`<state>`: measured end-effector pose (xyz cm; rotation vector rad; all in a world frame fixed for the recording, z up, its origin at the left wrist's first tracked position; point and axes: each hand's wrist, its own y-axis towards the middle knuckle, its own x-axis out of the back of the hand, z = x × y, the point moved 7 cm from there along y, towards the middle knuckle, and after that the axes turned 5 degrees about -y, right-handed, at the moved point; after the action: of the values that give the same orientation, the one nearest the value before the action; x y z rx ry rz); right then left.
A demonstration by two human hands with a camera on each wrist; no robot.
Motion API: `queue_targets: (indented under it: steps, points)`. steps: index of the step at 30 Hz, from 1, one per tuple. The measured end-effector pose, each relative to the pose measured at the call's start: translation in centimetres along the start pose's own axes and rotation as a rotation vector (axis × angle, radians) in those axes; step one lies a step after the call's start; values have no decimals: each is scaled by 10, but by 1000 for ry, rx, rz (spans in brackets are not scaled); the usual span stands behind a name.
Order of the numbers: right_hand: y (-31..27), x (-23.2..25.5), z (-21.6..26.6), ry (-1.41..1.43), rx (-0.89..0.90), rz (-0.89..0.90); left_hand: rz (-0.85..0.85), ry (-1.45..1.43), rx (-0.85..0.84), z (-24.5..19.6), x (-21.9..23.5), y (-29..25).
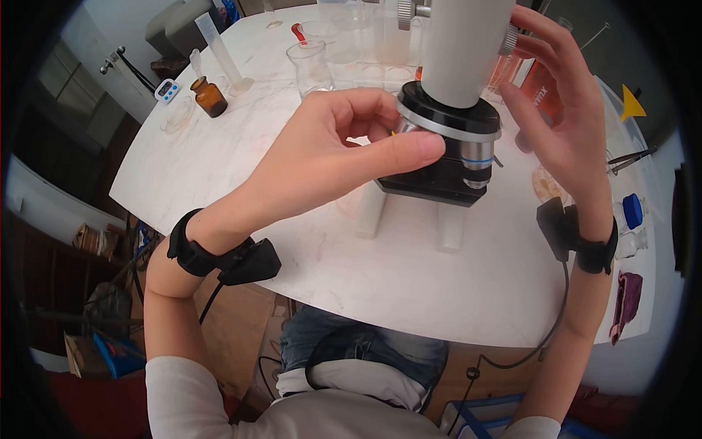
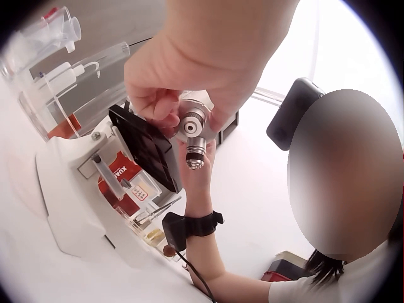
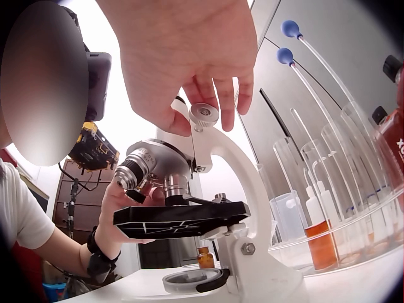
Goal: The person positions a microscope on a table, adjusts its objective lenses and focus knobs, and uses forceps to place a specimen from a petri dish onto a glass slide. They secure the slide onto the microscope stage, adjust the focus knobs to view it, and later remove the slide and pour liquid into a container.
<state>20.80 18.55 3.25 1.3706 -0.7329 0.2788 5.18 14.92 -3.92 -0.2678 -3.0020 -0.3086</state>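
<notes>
A white microscope (image 1: 464,58) stands at the table's near middle, its objectives pointing down over the black stage (image 3: 183,219). My left hand (image 1: 329,146) grips the revolving nosepiece (image 3: 165,156) below the head, thumb in front and fingers curled behind. In the left wrist view one objective (image 2: 196,151) hangs just below that hand's fingers. My right hand (image 1: 567,110) is at the other side, by the focus knob (image 3: 204,115). Its thumb and loosely extended fingers lie to either side of the knob, spread apart.
A brown bottle (image 1: 209,97), a white timer (image 1: 167,91), a measuring cylinder (image 1: 218,47) and a glass beaker (image 1: 310,69) stand at the back left. Right of the microscope are a yellow funnel (image 1: 632,104), a blue-capped jar (image 1: 632,211) and a purple cloth (image 1: 627,304). Droppers with blue bulbs (image 3: 290,29) stand in tubes.
</notes>
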Motion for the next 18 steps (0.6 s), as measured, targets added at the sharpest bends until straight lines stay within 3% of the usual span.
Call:
queue_targets:
  steps: [2,4,5,7,11,14,18]
  points:
    - [-1,0,-4,26,19,-5,-18,28,-53,-3,3,1]
    - [-1,0,-5,41,30,0,14,179,19,1,5,3]
    - [-4,-1,-6,41,33,3,11,177,17,1,5,2]
    - [-16,-2,-21,67,-158,-9,43,49,12,-1,2,2]
    - [-12,-2,-18,5,-169,27,36,-38,-58,-4,4,1]
    - [-7,-1,-8,73,-91,-4,123,-130,-80,-6,3,2]
    - [-10,-2,-14,88,-235,18,114,40,-85,-9,4,3]
